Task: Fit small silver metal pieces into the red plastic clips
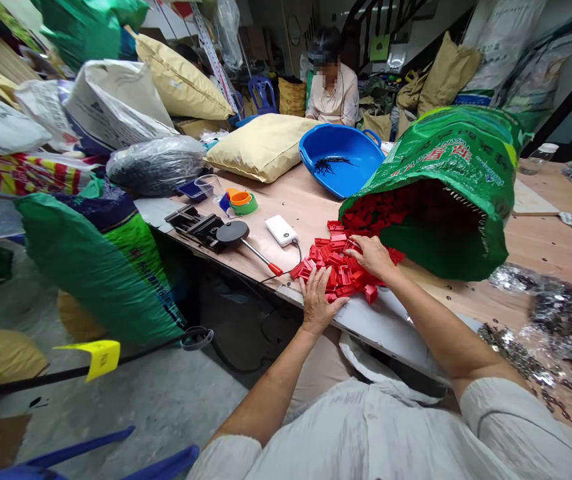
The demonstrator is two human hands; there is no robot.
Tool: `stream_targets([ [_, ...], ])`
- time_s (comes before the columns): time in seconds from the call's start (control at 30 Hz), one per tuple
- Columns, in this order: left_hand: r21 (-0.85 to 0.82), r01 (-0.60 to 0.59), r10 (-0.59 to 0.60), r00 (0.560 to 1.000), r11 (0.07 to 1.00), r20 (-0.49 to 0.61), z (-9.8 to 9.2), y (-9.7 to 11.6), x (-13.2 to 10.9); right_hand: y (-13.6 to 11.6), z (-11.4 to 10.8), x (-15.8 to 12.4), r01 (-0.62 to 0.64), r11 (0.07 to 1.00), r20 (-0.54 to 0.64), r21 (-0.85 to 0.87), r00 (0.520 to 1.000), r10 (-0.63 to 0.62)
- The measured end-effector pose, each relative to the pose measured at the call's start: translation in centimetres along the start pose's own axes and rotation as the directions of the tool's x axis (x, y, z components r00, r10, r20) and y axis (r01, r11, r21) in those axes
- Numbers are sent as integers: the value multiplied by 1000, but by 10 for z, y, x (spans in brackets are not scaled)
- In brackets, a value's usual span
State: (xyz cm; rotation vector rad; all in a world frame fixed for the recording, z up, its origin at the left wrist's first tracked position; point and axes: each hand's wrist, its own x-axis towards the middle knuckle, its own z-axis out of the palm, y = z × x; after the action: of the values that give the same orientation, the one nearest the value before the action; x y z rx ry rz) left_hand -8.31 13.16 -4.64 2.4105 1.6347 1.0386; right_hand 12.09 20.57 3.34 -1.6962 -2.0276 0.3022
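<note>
A heap of small red plastic parts (343, 270) lies on the table in front of me, spilling from the mouth of a green woven sack (446, 153) that rests on its side. My left hand (319, 301) touches the near left edge of the heap, palm down with the fingers spread. On the far right side of the heap, my right hand (373, 257) reaches over the parts with its fingers stretched apart. Neither hand visibly grips a part. More red parts show inside the sack.
Left of the heap are a white power bank (281, 231) with a cable and a black hand press (206, 230) with a red-tipped lever. A blue basin (343, 160) stands behind. Shiny metal pieces (566, 320) lie at right. A person (333, 93) sits beyond the table.
</note>
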Motion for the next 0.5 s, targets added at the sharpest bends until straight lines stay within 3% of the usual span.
stream_targets([
  [0.13, 4, -14, 14, 1000, 1000, -18, -1, 2, -1, -8, -8, -12, 65, 997, 15, 35, 998, -65],
  [0.3, -59, -52, 50, 998, 997, -38, -5, 1, -4, -2, -32, -38, 46, 988, -92, 147, 995, -33],
  [0.5, -118, -85, 70, 989, 989, -128, -12, -1, -24, 21, -67, -110, -103, 882, -163, 460, 967, 198],
])
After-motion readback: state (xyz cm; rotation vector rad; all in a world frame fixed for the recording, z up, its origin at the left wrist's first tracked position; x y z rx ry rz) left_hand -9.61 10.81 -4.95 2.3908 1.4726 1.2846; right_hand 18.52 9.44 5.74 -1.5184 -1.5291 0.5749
